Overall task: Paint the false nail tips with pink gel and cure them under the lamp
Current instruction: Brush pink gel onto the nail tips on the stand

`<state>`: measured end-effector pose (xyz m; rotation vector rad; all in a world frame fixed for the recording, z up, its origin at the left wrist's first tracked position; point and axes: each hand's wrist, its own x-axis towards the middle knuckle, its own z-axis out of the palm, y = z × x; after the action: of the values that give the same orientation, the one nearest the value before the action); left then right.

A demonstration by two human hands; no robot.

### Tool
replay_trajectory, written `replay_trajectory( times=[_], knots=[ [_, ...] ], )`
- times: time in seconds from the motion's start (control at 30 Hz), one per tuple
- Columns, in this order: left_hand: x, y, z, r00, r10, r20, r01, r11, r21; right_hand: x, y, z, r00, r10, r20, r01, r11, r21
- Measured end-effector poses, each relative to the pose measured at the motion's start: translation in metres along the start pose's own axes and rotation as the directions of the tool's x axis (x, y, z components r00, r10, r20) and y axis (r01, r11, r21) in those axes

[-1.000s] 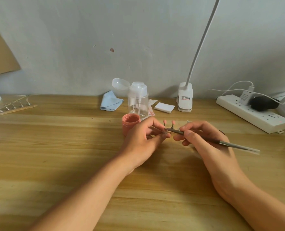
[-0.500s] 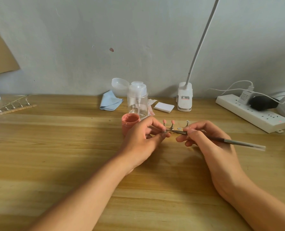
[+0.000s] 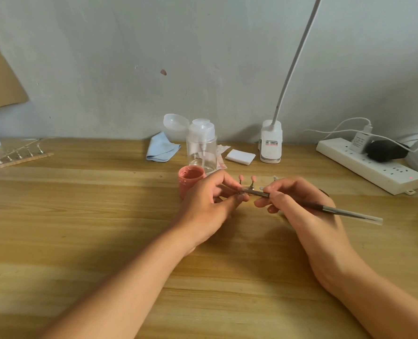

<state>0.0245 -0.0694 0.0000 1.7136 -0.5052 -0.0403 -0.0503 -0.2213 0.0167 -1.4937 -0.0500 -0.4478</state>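
So the right hand [image 3: 298, 204] is gripping a thin gel brush [image 3: 325, 208] pen-style, with the tip reaching across to the left hand [image 3: 210, 201]. The left hand is pinching something small between thumb and fingers, I'm guessing one nail tip on its little stand, but the fingers are covering it so I can't say for sure. Just behind the hands, the holder strip [image 3: 259, 187] is sitting on the bench [image 3: 80, 228] with two pink nail tips [image 3: 247, 178] standing up on it, and one more further right [image 3: 275, 177] looking clear or unpainted. The open pot of pink gel [image 3: 190, 178] is sitting just beside the left hand, at the far side.

My take on doing this bit well: keeping both hands braced on the bench seems like the way to go, so the brush isn't wobbling. Going light with thin strokes along the tip, and not overloading the bristles, since gel pools at the edges easily. The clip lamp [image 3: 271, 143] is waiting at the back by the wall, well apart from the hands, so curing is looking like a later step.
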Motion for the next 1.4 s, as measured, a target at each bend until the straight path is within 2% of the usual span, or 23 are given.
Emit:
replay_trajectory(
  times=[0.33,0.53,0.7,0.9,0.97,1.1,1.23,1.33,1.4],
  knots=[
    [0.001,-0.001,0.0,1.0,0.022,-0.014,-0.022,1.0,0.023,0.002,0.001,-0.003,0.999,-0.026,-0.036,0.026,1.0,0.001],
    [0.002,-0.003,-0.001,0.998,0.032,-0.062,-0.027,0.996,0.08,0.002,0.003,-0.002,1.0,-0.004,0.009,0.005,0.998,-0.058],
    [0.002,-0.003,0.0,0.998,0.021,-0.056,-0.017,0.996,0.086,0.002,0.005,-0.004,0.999,-0.016,-0.032,0.015,0.999,-0.043],
    [0.003,-0.005,0.001,0.997,0.004,-0.075,0.002,0.996,0.084,0.003,0.007,-0.003,1.0,-0.024,-0.001,0.023,0.997,-0.073],
    [0.003,-0.005,0.001,0.997,0.002,-0.074,0.005,0.997,0.083,0.003,0.006,-0.003,0.998,-0.063,-0.011,0.062,0.995,-0.082],
    [0.004,-0.006,0.001,0.998,0.004,-0.069,0.003,0.994,0.111,-0.001,-0.002,-0.003,0.971,-0.233,-0.047,0.226,0.967,-0.12],
    [0.006,-0.002,0.002,0.996,-0.003,-0.092,0.02,0.983,0.184,-0.001,-0.02,0.008,0.961,-0.276,0.021,0.274,0.936,-0.221],
    [0.004,0.0,0.001,0.998,0.047,-0.041,-0.035,0.966,0.255,0.004,-0.035,0.027,0.971,-0.179,0.156,0.214,0.945,-0.248],
    [0.004,0.001,0.002,0.998,0.053,-0.038,-0.041,0.961,0.275,0.016,-0.043,0.041,0.967,-0.168,0.191,0.222,0.923,-0.315]
  ],
)
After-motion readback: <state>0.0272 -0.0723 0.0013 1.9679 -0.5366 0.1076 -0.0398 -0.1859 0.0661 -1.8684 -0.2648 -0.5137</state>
